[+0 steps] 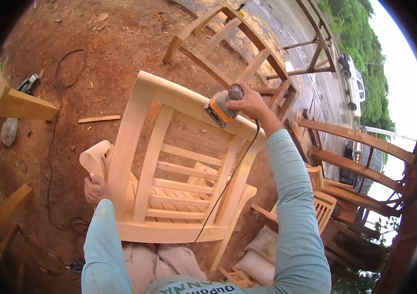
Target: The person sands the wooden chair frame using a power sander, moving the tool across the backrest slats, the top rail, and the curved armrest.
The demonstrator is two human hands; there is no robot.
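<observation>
A pale wooden armchair (pixel 142 105) with a slatted back and slatted seat stands tilted in front of my body. My right hand (pixel 247 104) grips an orange and grey electric sander (pixel 222 109) by its dark top knob. The sander's base lies against the wide rail at the chair's far edge. A black cord (pixel 238 166) runs from the sander down across the slats. On the left, my left hand (pixel 95 188) is wrapped around the chair's arm (pixel 96 159); part of its fingers is hidden.
A wooden frame (pixel 203 61) stands beyond the chair. Another wooden piece (pixel 29 105) rises at the left, near a green power tool (pixel 29 83). Black cable (pixel 51 161) and a wood strip (pixel 99 118) lie on the dirt. Stacked furniture parts (pixel 355 142) and a white vehicle (pixel 355 85) appear right.
</observation>
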